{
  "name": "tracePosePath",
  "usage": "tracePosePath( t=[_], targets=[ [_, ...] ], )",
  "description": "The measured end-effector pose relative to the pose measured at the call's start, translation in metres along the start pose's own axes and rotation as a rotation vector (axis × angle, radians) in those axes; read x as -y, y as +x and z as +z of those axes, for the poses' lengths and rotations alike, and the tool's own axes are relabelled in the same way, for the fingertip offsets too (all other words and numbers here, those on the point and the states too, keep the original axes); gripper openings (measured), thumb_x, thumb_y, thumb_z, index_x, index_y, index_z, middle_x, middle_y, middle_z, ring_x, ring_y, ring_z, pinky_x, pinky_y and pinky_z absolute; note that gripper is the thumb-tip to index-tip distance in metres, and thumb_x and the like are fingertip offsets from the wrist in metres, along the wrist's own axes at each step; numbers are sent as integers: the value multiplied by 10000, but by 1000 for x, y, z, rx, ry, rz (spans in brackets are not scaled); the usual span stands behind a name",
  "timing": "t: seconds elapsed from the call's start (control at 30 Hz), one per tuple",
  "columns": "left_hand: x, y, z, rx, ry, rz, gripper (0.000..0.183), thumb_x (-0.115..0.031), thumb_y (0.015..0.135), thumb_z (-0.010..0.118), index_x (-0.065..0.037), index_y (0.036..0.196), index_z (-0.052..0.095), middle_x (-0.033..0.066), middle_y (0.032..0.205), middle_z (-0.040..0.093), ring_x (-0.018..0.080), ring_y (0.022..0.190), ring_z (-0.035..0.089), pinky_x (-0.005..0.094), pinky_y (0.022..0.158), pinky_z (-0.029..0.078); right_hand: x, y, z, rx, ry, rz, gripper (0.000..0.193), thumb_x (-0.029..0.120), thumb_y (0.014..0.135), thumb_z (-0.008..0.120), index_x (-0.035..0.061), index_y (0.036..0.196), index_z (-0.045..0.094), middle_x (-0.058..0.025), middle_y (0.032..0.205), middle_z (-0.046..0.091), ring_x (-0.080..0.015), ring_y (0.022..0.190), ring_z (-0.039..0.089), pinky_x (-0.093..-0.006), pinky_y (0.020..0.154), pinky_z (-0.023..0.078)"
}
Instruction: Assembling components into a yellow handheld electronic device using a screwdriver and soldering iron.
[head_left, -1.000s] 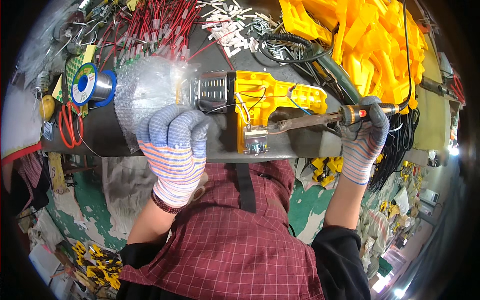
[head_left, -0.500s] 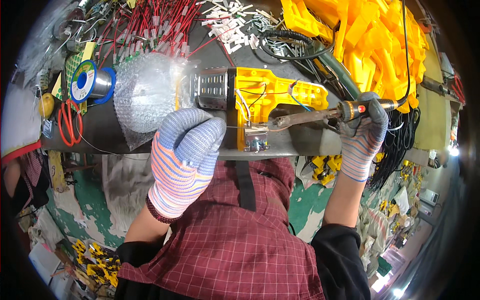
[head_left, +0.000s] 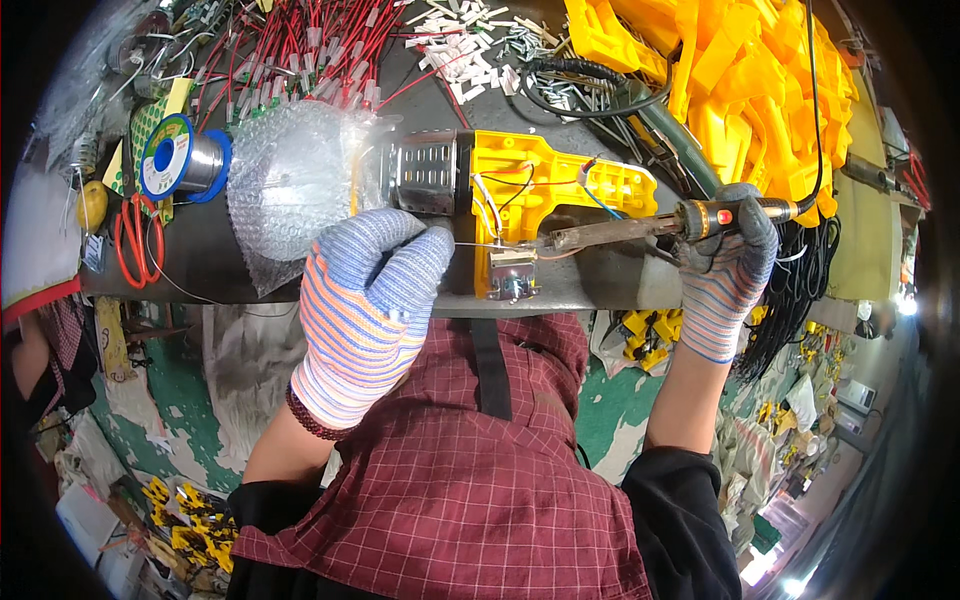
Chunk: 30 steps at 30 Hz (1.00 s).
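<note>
My gloved left hand point(head_left: 375, 300) pinches a thin strand of solder wire point(head_left: 472, 245) that runs to the right. In my gloved right hand point(head_left: 730, 260) is a soldering iron point(head_left: 615, 234), its tip pointing left. Tip and solder end come together above a small metal-cased switch part point(head_left: 512, 275). That part sits at the lower edge of an open yellow tool housing point(head_left: 525, 185), where thin red, black, white and blue wires show. A perforated metal cylinder point(head_left: 425, 172) joins the housing's left side, with bubble wrap point(head_left: 290, 190) around its far end. Whether the tip touches the joint is too small to tell.
A solder spool point(head_left: 205, 165) and orange-handled scissors point(head_left: 137, 240) lie at left. Red wires point(head_left: 310, 50) and white sleeves point(head_left: 460, 50) are heaped at the back. Yellow housings point(head_left: 735, 90) pile up at back right, beside black cables point(head_left: 800, 290). The iron's cord point(head_left: 815, 110) hangs from above.
My left hand has shifted slightly, and the solder strand now sits a little higher, near the iron's tip. The right hand and iron stay almost in place.
</note>
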<state>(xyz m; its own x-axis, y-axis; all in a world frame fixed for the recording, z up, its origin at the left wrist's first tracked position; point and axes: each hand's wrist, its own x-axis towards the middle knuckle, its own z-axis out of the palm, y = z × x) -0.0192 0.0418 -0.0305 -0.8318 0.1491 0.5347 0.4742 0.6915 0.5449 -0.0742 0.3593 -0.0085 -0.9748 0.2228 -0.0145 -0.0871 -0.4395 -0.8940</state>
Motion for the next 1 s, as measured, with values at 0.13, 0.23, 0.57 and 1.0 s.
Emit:
tracePosePath(
  t=[0.13, 0.23, 0.57, 1.0],
  targets=[
    [-1, 4, 1, -21, 27, 7, 215, -11, 747, 749, -82, 947, 712, 104, 909, 644, 296, 781, 639, 392, 665, 511, 0, 0, -2, 5, 37, 9, 203, 187, 879, 642, 52, 1028, 615, -65, 950, 657, -215, 863, 677, -429, 851, 572],
    [-1, 5, 4, -49, 18, -12, 140, -71, 785, 737, -104, 921, 724, 90, 874, 658, 282, 752, 640, 390, 638, 503, 3, -3, 3, -30, 42, 32, 197, 164, 852, 667, 55, 1007, 614, -54, 949, 632, -176, 866, 636, -360, 831, 550],
    [0, 6, 6, -21, 0, 6, 130, -83, 796, 731, -96, 924, 706, 92, 872, 652, 282, 714, 627, 397, 629, 492, 2, -4, 10, -48, -7, 32, 193, 151, 836, 683, 59, 988, 606, -39, 942, 607, -140, 859, 603, -295, 794, 540],
    [-1, 4, 2, 17, 72, 65, 245, -73, 720, 712, -131, 959, 700, 78, 965, 621, 281, 817, 627, 405, 700, 497, 1, 0, -1, 26, 65, 42, 189, 164, 884, 644, 54, 1034, 611, -58, 944, 661, -208, 848, 680, -406, 833, 573]
  ],
)
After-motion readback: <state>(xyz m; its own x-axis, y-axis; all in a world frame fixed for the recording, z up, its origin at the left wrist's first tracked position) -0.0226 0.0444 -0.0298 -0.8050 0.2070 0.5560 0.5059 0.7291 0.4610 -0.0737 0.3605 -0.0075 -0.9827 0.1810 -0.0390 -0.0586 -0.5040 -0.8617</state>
